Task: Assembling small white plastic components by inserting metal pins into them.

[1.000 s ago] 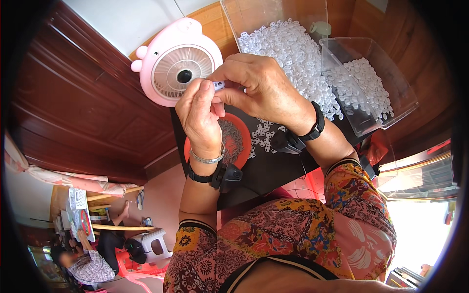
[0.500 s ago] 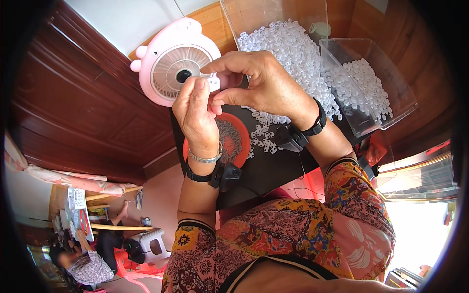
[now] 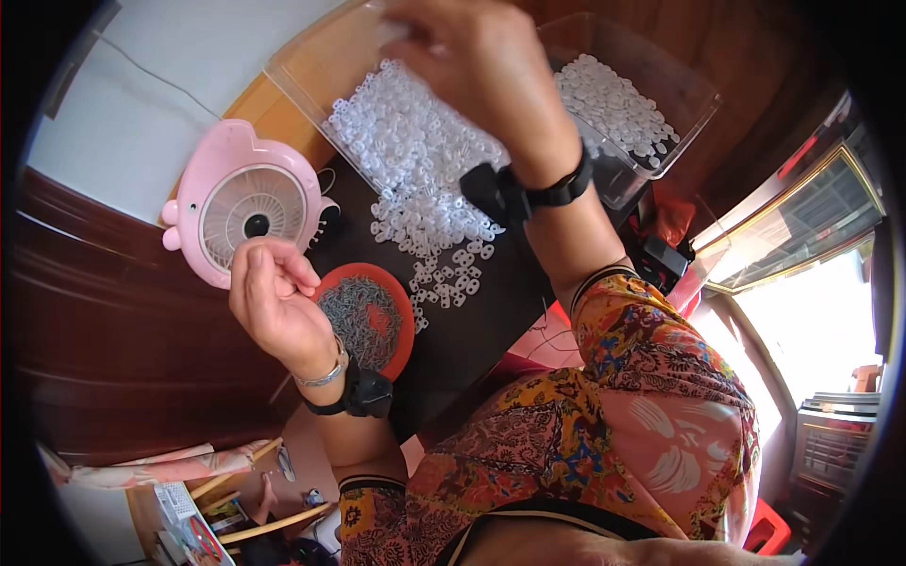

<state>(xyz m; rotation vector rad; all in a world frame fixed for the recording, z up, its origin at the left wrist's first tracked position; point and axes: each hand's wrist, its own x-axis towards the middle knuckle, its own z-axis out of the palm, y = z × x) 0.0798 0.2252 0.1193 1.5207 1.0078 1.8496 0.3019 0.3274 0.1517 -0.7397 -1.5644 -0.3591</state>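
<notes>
My left hand [image 3: 276, 307] is raised in front of the pink fan, beside the orange-red bowl [image 3: 404, 316]. Its fingers are curled in, and whatever they may hold is hidden. The bowl contains many small grey screw-like pieces [image 3: 354, 325]. High over the large clear plastic bin [image 3: 307, 71], my right hand [image 3: 462, 42] is smeared by motion, so its fingers are hard to read. A heap of small white plastic pieces with two holes [image 3: 415, 127] fills that bin and spills out. Several loose ones [image 3: 448, 278] lie on the black table [image 3: 453, 349].
A pink animal-shaped fan [image 3: 222, 156] stands at the left by the wall. Behind my right forearm, a second clear bin [image 3: 694, 118] holds more white pieces [image 3: 613, 99]. A red plastic bag [image 3: 672, 222] is at the table's right. Black bands with devices circle both wrists.
My hands have come apart from the white piece they were both at. The right swings up over the large bin; the left sits lower and further left. The head view has shifted too.
</notes>
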